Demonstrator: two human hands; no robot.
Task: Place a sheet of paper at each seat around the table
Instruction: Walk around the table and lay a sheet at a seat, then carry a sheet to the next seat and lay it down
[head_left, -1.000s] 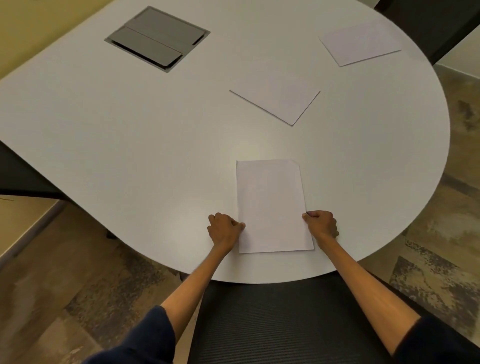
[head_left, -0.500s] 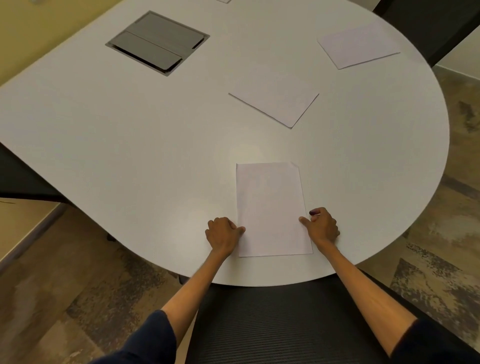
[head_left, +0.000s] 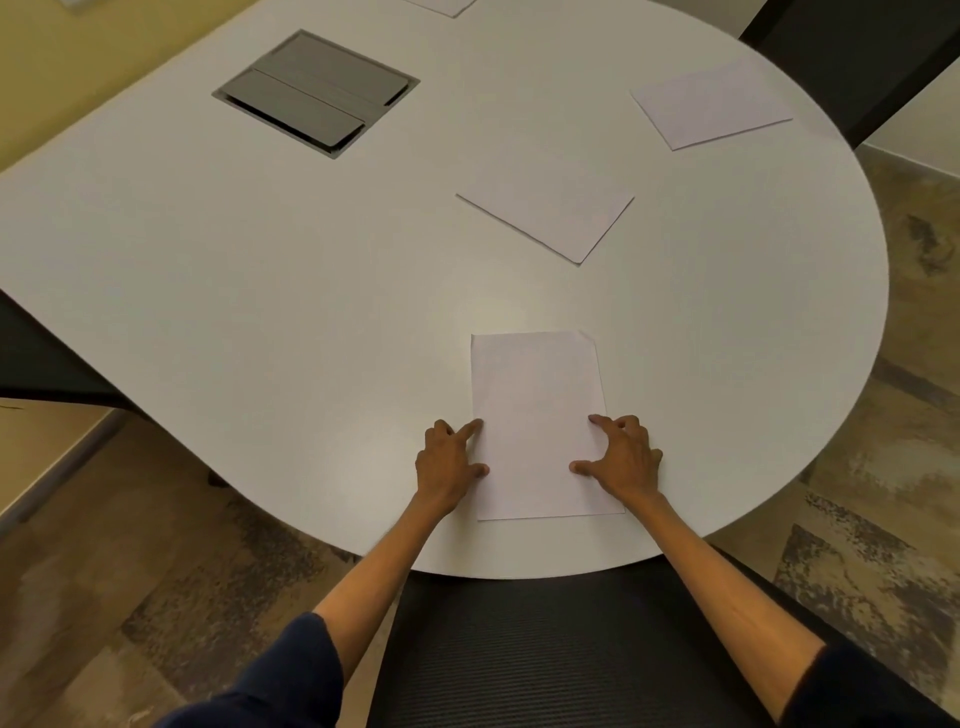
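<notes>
Two hands (head_left: 449, 462) (head_left: 626, 462) touch one of four sheets (head_left: 537, 423) (head_left: 550, 208) (head_left: 711, 104) (head_left: 447, 5).

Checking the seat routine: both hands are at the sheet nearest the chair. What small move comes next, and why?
Probably lift both hands away. The near sheet lies flat before the chair, square to the table edge; the left hand and right hand only touch its sides with spread fingers, gripping nothing.

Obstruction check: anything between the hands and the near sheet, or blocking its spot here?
Nothing visible. Left hand and right hand touch the near sheet at its edges; it lies flat on the table before the chair.
</notes>
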